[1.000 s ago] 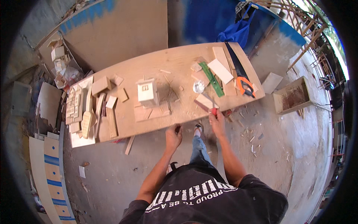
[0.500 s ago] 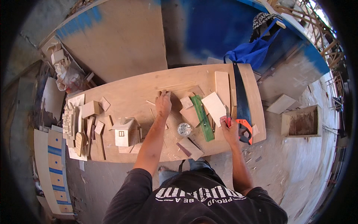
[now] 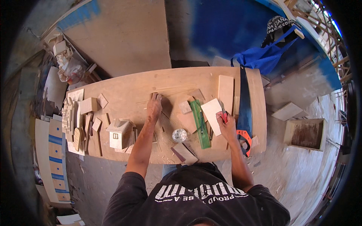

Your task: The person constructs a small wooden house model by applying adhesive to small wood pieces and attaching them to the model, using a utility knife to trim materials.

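Note:
My left hand point(image 3: 154, 106) is over the middle of the workbench, its fingers bent down and closed on a thin wooden strip point(image 3: 141, 101). More thin strips point(image 3: 177, 89) lie just beyond it. In my right hand point(image 3: 227, 127) is a red-handled tool point(image 3: 224, 116) with a narrow tip pointing away from me; its exact kind is unclear. Beneath that tip lies a pale wooden board point(image 3: 211, 115). A green ruler-like plate point(image 3: 200, 126) lies left of the board. Nearer to me stands a clear round container point(image 3: 179, 135) with small pale contents.
The bench point(image 3: 124, 84) also bears a small wooden house point(image 3: 120, 136), several blocks point(image 3: 88, 106) and a long wooden plank point(image 3: 225, 92). A handsaw point(image 3: 245, 141) with an orange handle lies at the right. A blue bag point(image 3: 260, 58) hangs beyond the bench; a wooden box point(image 3: 305, 133) is on the floor.
My left hand has shifted left, away from the bundle of strips, with one strip now at its fingers. My right hand has moved slightly left, bringing the red-handled tool over the pale board.

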`<state>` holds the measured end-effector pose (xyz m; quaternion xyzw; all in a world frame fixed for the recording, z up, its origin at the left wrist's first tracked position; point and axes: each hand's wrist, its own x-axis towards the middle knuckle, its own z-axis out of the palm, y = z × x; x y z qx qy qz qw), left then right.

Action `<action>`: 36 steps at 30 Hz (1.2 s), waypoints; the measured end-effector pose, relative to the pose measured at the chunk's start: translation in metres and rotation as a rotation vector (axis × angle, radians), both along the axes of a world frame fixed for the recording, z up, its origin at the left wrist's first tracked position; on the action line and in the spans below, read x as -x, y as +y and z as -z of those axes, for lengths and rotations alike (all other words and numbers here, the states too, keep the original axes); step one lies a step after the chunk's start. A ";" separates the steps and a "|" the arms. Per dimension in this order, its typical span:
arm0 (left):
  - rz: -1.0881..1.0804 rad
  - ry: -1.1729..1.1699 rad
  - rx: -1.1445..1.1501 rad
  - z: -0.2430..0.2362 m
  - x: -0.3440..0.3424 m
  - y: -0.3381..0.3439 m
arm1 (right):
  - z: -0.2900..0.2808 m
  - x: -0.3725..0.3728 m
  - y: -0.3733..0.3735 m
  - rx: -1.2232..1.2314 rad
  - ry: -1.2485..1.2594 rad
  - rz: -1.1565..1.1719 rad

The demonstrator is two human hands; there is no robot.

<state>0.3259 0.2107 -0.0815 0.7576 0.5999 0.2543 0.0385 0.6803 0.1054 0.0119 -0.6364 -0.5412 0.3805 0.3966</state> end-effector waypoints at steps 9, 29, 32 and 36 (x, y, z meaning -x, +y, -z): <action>0.105 0.226 -0.081 -0.014 0.014 0.006 | 0.021 0.037 0.124 -0.193 -0.323 -0.189; -0.381 -0.629 0.049 -0.080 -0.022 -0.130 | 0.023 0.085 0.189 -0.177 -0.928 -0.836; -0.487 -0.647 0.269 -0.081 -0.031 -0.206 | 0.021 0.071 0.196 -0.141 -0.854 -0.817; -0.493 -0.600 0.329 -0.066 -0.031 -0.275 | 0.034 0.068 0.204 -0.175 -0.749 -0.773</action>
